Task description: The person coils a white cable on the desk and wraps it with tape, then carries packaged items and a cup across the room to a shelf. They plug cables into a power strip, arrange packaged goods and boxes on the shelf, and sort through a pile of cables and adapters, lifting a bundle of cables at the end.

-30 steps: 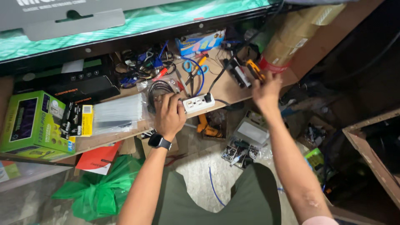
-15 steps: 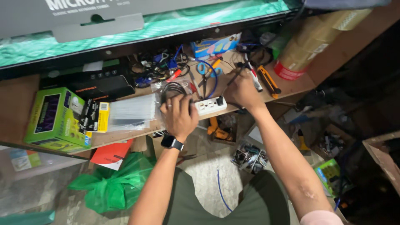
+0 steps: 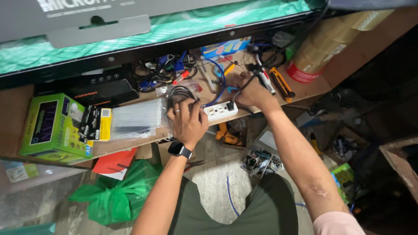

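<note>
- Left hand [image 3: 188,119] sits on the wooden bench [image 3: 130,143], fingers [image 3: 180,111] curled down and pinching a coiled black cable [image 3: 179,92] just past the fingertips.
- Beside those fingers lies the white power strip [image 3: 220,110], flat near the bench's front edge, almost touching the left thumb.
- Right hand [image 3: 249,92] is closed around a black plug [image 3: 230,104], fingers pressed together, right at the strip's far end; whether the plug is seated I cannot tell.
- The strip looks light, rigid plastic, likely to slide: best held across its long sides.
- The cable looks soft and springy, so grip the bundled loops, not one strand.
- Beyond the right fingers: an orange utility knife [image 3: 281,82] and rolls of brown tape [image 3: 320,52].
- Left of the left hand: a green box [image 3: 52,126].
</note>
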Motion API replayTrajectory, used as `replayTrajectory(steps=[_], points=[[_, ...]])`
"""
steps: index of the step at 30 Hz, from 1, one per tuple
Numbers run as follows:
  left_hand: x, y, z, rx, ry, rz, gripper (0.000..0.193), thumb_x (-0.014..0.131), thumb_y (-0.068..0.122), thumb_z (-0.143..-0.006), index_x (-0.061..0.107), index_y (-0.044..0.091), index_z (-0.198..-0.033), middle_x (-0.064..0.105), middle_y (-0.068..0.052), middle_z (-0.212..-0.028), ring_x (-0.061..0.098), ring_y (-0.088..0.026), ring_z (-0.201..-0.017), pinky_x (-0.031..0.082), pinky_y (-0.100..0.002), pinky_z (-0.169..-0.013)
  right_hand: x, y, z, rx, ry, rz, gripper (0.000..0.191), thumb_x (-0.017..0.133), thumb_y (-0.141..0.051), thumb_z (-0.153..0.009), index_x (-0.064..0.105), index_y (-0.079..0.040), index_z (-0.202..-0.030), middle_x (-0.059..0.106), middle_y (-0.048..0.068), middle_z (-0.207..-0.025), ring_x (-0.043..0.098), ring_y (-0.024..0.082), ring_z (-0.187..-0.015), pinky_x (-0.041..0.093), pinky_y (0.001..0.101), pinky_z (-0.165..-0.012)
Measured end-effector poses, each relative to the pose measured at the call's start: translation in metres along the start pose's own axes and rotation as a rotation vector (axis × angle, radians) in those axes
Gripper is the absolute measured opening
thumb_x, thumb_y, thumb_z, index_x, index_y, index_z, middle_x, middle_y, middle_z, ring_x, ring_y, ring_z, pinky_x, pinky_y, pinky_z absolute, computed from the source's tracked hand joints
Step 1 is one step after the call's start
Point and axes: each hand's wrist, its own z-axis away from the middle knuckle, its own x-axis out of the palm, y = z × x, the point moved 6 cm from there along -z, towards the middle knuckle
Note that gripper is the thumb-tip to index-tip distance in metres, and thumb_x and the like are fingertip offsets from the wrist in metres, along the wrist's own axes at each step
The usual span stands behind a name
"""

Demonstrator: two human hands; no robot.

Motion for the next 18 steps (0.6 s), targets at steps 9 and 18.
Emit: replayTrajectory(steps=[9, 18], points=[[-0.002, 0.002, 0.001, 0.023, -0.001, -0.003, 0.022, 0.069, 0.016, -0.085, 0.073, 0.013, -0.106, 0.061, -0.006, -0.114, 0.057, -0.029, -0.109, 0.036, -0.049, -0.094, -0.056, 0.021, 0.017, -0.035, 0.143, 0.071, 0.021, 0.06, -0.008, -0.089, 0.068, 0.0, -0.106, 0.066, 0.026, -0.109, 0.061, 0.043, -0.107, 0.049, 0.0492, -0.093], [-0.001, 0.003, 0.002, 0.025, 0.009, -0.002, 0.022, 0.069, 0.017, -0.085, 0.073, 0.012, -0.106, 0.061, -0.006, -0.115, 0.057, -0.03, -0.11, 0.036, -0.048, -0.095, -0.023, 0.033, 0.035, 0.187, 0.108, 0.281, 0.016, 0.059, -0.005, -0.092, 0.062, 0.006, -0.103, 0.064, 0.028, -0.102, 0.06, 0.046, -0.107, 0.05, 0.0536, -0.087]])
